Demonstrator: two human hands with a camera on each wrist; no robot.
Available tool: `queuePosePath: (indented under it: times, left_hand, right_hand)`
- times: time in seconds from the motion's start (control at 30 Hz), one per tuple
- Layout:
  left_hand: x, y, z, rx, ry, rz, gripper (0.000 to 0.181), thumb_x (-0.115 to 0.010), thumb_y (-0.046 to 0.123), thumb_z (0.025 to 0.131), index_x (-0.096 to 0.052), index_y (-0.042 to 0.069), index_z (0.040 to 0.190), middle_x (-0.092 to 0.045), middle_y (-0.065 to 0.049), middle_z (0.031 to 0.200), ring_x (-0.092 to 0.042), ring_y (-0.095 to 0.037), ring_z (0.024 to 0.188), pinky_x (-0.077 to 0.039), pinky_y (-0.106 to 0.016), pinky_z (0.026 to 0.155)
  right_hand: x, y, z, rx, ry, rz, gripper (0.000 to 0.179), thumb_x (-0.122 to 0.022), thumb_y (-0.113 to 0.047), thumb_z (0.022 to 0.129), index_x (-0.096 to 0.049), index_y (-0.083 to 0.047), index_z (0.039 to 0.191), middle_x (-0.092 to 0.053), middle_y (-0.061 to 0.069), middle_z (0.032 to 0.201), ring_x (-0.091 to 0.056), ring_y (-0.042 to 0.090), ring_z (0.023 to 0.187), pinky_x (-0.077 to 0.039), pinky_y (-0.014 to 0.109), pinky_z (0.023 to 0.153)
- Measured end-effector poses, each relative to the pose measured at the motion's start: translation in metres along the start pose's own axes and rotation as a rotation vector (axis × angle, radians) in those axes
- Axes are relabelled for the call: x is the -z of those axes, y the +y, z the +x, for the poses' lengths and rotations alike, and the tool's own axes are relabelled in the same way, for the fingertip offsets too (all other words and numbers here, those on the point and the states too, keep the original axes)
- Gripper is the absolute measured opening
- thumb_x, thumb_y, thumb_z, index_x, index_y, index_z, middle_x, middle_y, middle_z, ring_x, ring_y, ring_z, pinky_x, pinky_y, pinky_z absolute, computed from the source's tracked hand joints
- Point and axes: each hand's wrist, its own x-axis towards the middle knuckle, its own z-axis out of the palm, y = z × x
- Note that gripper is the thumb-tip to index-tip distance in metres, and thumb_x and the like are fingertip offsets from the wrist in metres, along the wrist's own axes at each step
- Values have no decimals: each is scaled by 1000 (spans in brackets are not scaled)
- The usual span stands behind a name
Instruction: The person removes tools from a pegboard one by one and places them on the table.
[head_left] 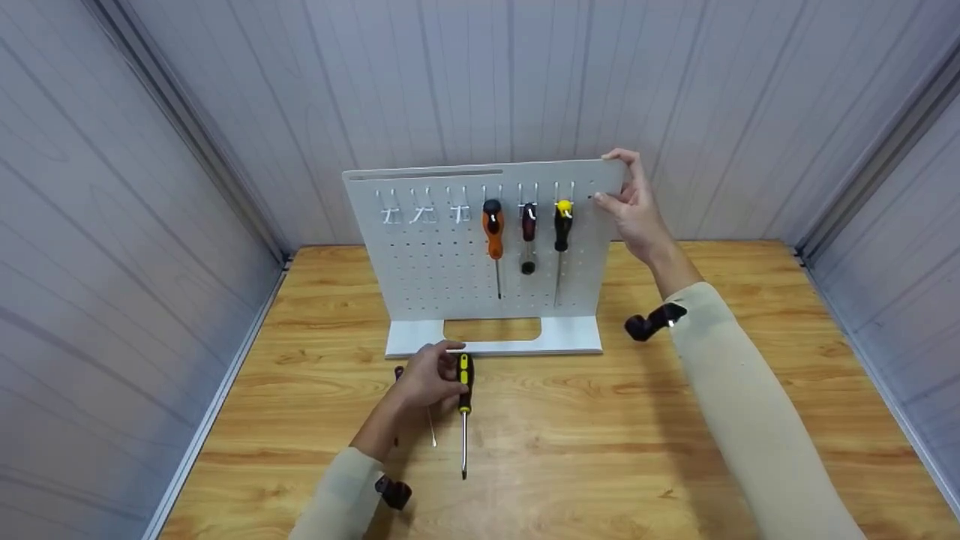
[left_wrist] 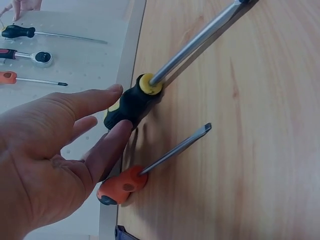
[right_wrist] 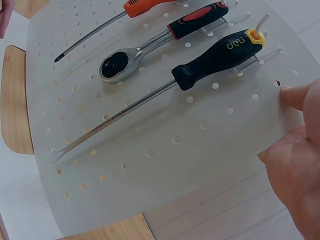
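My left hand (head_left: 431, 377) is at a black-and-yellow screwdriver (head_left: 465, 382), which lies on the table just before the pegboard's base. In the left wrist view its fingers are fairly straight, with fingertips right at the handle's sides. Under that hand lies an orange-handled screwdriver (left_wrist: 122, 185), mostly hidden from the head view. My right hand (head_left: 637, 214) grips the white pegboard (head_left: 435, 277) at its upper right corner, thumb on the front, fingers behind. From hooks on the board hang an orange screwdriver (head_left: 493, 232), a ratchet wrench (head_left: 529, 225) and a black screwdriver with a yellow end (head_left: 562, 229).
Three bare hooks, one of them a white hook (head_left: 459, 212), line the board's upper left. A dark purple handle end (head_left: 399, 371) shows left of my left hand. The wooden table (head_left: 570, 450) is enclosed by pale panel walls (head_left: 480, 75) at the back and sides.
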Motion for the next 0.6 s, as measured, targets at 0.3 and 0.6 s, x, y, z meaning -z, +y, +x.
queuePosePath:
  times: [0.3, 0.6]
  left_hand:
    - [24, 76, -29, 100, 15, -54, 75, -91, -4, 88, -62, 3, 157, -70, -24, 133, -78, -33, 117, -66, -36, 97]
    - [33, 83, -23, 117, 35, -79, 77, -89, -3, 91, -58, 7, 161, -67, -27, 144, -79, -29, 112, -68, -36, 92]
  right_hand:
    - [0, 1, 1, -6, -4, 0, 54, -51, 11, 112, -50, -33, 143, -60, 0, 139, -60, 20, 130, -51, 33, 109]
    - [-1, 0, 1, -13, 2, -12, 54, -51, 11, 112, -50, -33, 144, -59, 1, 141, -60, 21, 131, -50, 36, 110]
